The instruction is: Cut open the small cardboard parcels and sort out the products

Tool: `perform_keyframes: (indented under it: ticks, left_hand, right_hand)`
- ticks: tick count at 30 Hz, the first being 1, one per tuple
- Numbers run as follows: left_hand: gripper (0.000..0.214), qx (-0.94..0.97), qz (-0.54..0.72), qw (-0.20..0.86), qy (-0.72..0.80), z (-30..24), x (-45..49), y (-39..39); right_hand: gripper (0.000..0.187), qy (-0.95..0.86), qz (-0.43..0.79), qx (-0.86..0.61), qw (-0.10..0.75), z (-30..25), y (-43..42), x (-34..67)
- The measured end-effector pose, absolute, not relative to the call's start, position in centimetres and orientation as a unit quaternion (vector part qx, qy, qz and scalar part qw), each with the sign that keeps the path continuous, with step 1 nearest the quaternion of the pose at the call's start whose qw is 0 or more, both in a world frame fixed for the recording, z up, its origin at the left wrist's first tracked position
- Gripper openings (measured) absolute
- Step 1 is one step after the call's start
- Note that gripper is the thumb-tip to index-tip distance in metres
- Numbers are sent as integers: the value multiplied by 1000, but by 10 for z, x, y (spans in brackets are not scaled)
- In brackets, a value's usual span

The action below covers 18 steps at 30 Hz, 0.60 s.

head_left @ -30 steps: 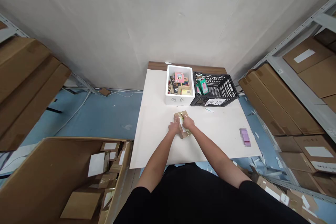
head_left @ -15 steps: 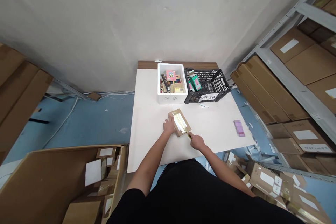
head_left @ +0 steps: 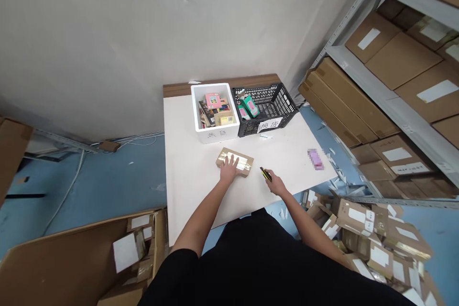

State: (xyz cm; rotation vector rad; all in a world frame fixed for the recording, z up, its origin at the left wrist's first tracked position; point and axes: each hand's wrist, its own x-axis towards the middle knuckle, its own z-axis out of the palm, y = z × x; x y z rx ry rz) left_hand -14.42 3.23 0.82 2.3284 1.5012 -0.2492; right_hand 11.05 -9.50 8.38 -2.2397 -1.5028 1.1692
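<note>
A small brown cardboard box (head_left: 246, 168) with a white label and clear tape lies on the white tabletop (head_left: 186, 177). Across its top rests my left hand (head_left: 228, 170), fingers spread flat over the label. My right hand (head_left: 275, 183) is closed around a yellow and black box cutter (head_left: 266, 174), held just right of the box and apart from it. Behind the box stand a white foam box (head_left: 218, 135) with books and small boxes in it and a black plastic crate (head_left: 267, 126) holding green and pink cartons (head_left: 250, 106).
A pixelated purple item (head_left: 315, 159) lies at the table's right. On the left, a large open carton (head_left: 82, 234) holds parcels. Opened boxes (head_left: 358, 215) are heaped on the floor to the right, below a metal shelf (head_left: 394, 91) stacked with cartons.
The box has turned so that its long side runs more sideways. The cutter has come off the box and moved right. My left hand now lies over its top; the view has shifted too.
</note>
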Motion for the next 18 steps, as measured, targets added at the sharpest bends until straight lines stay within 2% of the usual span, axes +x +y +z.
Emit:
perform_keyframes:
  ticks: [4,8,10,13,18]
  left_hand:
    - [82,784,-91,148,596,2,-108,2]
    - [83,767,-97,143,618,2,-90,-12]
    - [82,762,-101,146,623,6,-88,-15]
    - [83,760,-108,155,622,13,-90,-15]
    - [84,758,-113,178,617,20,-93,-15]
  right_hand:
    - [45,-352,512,-738,262,63,-78,121]
    - [32,-274,531,-726,339,42,-57,113]
    - [30,-264,536,-725,343,34,-49,109]
    - [30,-263,557,-733,289,25,-42,104]
    - [40,-309,553,-739,229,22,-27,99]
